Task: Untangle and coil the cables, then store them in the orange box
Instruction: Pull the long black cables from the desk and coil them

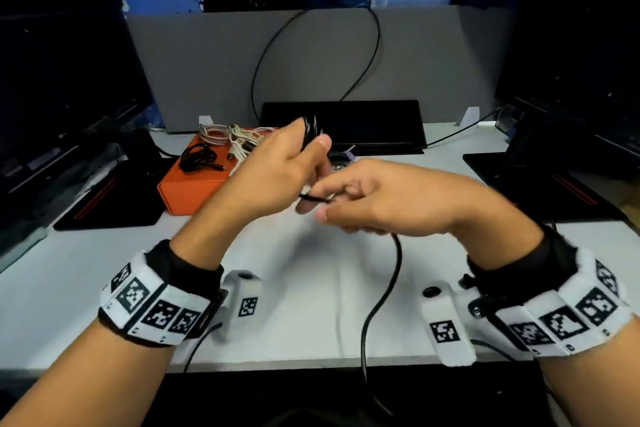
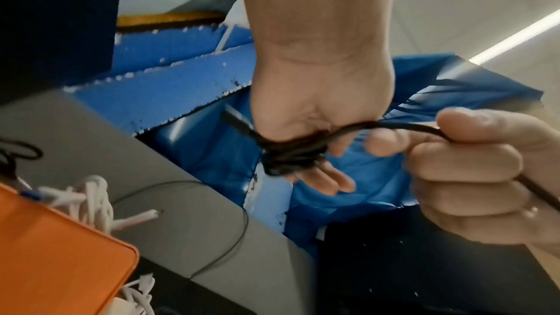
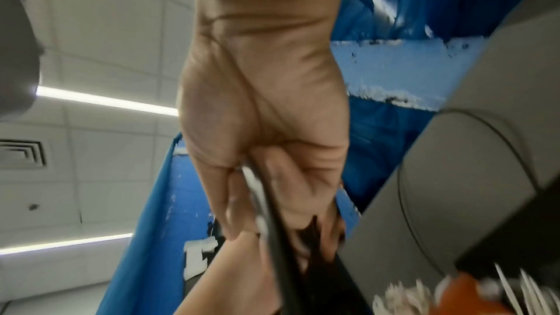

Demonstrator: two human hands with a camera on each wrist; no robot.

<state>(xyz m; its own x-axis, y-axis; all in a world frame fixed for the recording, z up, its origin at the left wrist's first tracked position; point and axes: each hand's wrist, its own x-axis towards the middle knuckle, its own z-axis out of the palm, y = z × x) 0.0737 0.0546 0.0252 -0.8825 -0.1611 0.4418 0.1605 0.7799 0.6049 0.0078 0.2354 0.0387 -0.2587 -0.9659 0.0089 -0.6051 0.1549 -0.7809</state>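
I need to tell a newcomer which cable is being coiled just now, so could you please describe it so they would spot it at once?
Start at the orange box on the white desk, then look right to the two raised hands in front of it. The black cable is wound in loops in the left hand, passes through the right hand, and trails off the desk's front edge. The other cables lie untouched on the box.

Dim, motion-blurred, edges fisheye-warped

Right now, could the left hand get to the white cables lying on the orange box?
Probably not yet: the left hand grips a coil of black cable. The white cables on the orange box lie close, nothing between.
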